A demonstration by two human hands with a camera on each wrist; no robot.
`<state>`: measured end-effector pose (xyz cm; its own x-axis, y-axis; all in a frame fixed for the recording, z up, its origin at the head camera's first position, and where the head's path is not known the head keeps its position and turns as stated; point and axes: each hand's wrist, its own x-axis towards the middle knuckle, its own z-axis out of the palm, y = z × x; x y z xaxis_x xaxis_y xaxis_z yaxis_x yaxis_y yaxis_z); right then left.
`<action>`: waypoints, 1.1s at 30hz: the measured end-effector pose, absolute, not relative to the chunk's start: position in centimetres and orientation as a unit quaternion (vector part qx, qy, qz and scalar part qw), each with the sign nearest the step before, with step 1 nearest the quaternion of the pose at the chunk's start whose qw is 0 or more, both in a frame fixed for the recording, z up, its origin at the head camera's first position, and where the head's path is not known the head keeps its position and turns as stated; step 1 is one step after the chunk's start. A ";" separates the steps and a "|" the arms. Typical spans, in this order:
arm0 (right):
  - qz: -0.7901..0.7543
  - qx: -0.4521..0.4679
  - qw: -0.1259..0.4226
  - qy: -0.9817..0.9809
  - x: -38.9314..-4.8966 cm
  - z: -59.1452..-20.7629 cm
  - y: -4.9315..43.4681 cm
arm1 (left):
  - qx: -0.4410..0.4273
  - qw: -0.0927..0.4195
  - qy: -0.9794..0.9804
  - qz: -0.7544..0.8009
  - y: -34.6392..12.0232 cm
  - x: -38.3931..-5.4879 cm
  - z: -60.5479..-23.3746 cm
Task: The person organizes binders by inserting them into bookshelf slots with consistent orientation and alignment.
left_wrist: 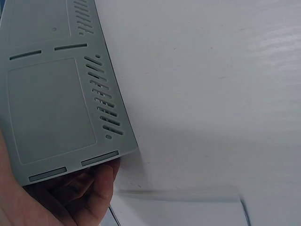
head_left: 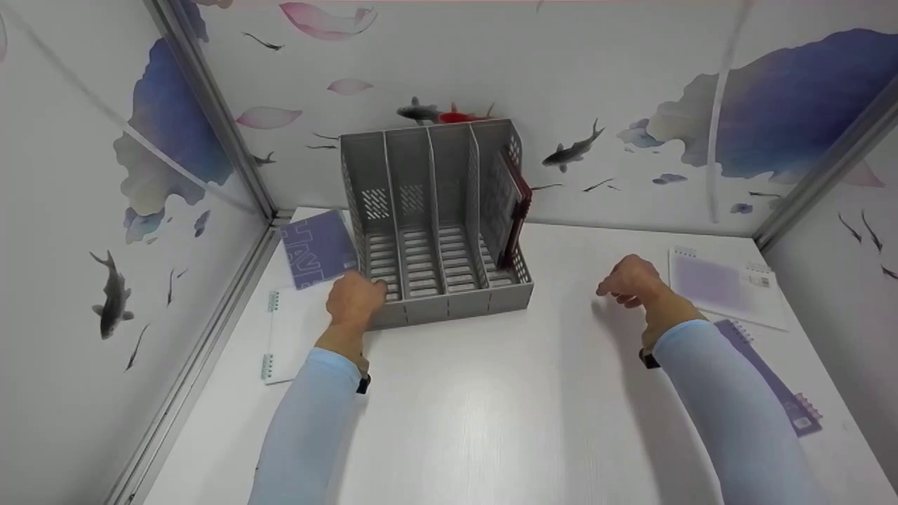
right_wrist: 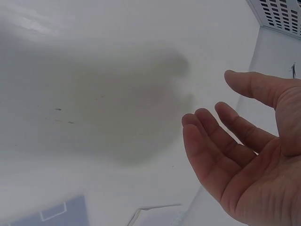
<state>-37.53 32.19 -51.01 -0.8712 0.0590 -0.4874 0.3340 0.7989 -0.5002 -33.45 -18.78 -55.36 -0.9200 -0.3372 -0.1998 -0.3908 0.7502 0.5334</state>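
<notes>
A grey file organizer (head_left: 428, 308) with upright dividers stands at the back of the table. Dark red notebooks (head_left: 508, 203) lean in its rightmost slot. My left hand (head_left: 354, 301) grips the organizer's front left corner; in the left wrist view its fingers (left_wrist: 101, 193) curl around the end of the grey panel (left_wrist: 51, 108). Over the table to the right of the organizer hovers my right hand (head_left: 631, 280), holding nothing. The right wrist view has its fingers (right_wrist: 207, 155) loosely bent and the thumb (right_wrist: 254, 87) apart from them.
Left of the organizer lie a purple notebook (head_left: 319, 249) and a white spiral notebook (head_left: 298, 333). On the right are a pale purple spiral notebook (head_left: 722, 284) and a darker purple one (head_left: 768, 379), partly behind the right sleeve. Patterned walls (head_left: 610, 91) enclose the table.
</notes>
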 end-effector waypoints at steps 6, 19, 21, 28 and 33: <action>-0.292 0.107 0.225 0.924 -37.4 -51.4 33.7 | -0.197 0.045 0.933 0.297 -18.8 -33.5 -55.4; -0.275 0.097 0.200 0.935 -36.3 -51.8 36.8 | -0.189 0.037 0.938 0.288 -18.9 -33.5 -55.5; -0.278 0.096 0.193 0.936 -36.0 -51.9 37.3 | -0.186 0.034 0.939 0.288 -18.9 -33.4 -55.5; -0.262 0.098 0.187 0.942 -35.5 -52.0 39.2 | -0.189 0.032 0.937 0.293 -18.8 -33.3 -55.5; -0.241 0.105 0.193 0.945 -35.3 -52.0 40.5 | -0.195 0.036 0.935 0.295 -18.8 -33.4 -55.5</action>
<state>-35.26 40.51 -51.99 -0.9038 0.1057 -0.4148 0.2916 0.8613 -0.4160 -33.45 -18.81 -55.47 -0.9211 -0.3433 -0.1835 -0.3864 0.7496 0.5374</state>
